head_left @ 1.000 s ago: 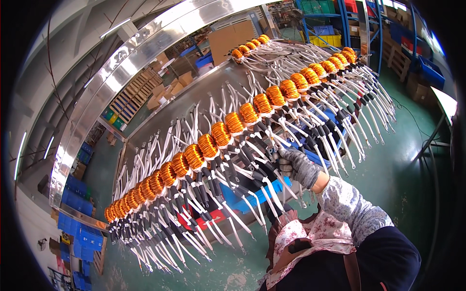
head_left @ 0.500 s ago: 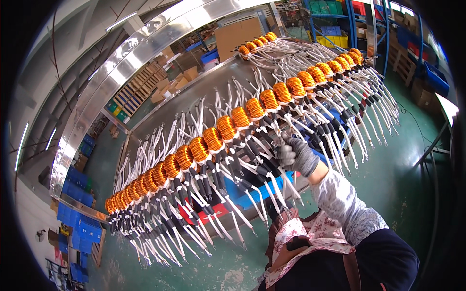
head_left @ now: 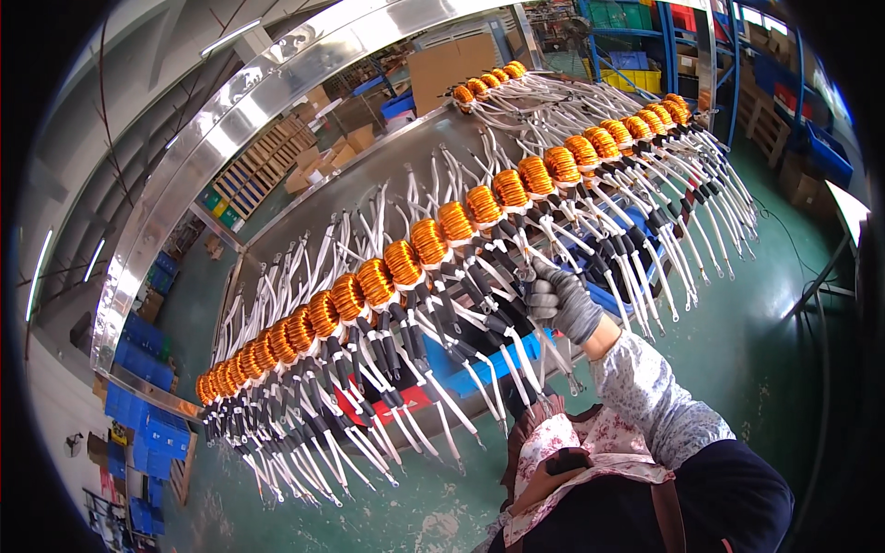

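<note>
1. We see a long row of copper coils running near left to far right, hanging leads below.
2. Our gloved right hand, risen slightly since a second ago, remains clenched around the sleeved leads mid-row, so handling continues.
3. The left hand is out of view.

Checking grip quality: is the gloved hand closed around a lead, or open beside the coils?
Closed. The gloved hand has its fingers curled round a white lead hanging below the row of orange coils.
</note>
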### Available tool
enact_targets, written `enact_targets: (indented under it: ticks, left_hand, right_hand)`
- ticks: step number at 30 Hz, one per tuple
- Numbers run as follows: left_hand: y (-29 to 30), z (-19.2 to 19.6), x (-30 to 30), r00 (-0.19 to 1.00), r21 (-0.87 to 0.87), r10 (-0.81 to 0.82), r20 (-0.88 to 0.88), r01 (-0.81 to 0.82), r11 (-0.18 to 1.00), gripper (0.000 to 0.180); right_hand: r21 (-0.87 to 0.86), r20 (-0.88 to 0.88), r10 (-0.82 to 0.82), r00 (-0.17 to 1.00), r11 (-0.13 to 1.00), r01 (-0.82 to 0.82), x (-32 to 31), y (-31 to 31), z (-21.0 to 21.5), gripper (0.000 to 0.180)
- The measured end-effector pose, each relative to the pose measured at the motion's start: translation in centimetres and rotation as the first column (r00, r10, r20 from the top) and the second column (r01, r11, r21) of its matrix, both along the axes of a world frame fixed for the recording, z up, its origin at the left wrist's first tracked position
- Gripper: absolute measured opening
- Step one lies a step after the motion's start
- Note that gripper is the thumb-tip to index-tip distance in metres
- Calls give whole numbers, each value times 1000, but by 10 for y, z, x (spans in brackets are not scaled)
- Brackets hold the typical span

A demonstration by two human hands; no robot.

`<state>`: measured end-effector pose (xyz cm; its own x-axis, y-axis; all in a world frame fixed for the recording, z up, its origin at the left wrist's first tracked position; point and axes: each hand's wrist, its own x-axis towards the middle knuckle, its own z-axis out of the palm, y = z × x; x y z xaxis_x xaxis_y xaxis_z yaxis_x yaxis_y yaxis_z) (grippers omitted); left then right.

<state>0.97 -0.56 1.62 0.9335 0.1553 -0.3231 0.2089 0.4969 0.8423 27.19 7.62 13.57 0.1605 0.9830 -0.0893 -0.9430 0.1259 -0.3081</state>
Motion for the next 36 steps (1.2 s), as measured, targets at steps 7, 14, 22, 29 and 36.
enact_targets:
  ticks: [7,14,22,29,36]
  left_hand:
    - [-1,-6,-3,1000,89,14,-6,-14,996,33]
    - [-3,-16,0,1000,21,3,-1,-3,1000,33]
    - [-4,4,-3,1000,103,24,-15,-23,994,33]
    - [-4,18,-2,999,77,-6,-50,10,997,31]
    - [-6,3,-5,1000,110,20,-19,-18,994,30]
  right_hand:
    - [-93,669,-287,686,883,460,-17,-17,11,22]
    - [-55,107,-61,992,996,67,-3,-1,12,26]
    - [-19,300,-35,953,999,43,1,-13,5,35]
    - [340,-267,214,940,933,-116,5,-3,-13,28]
    - [122,65,-69,995,991,61,0,3,-2,29]
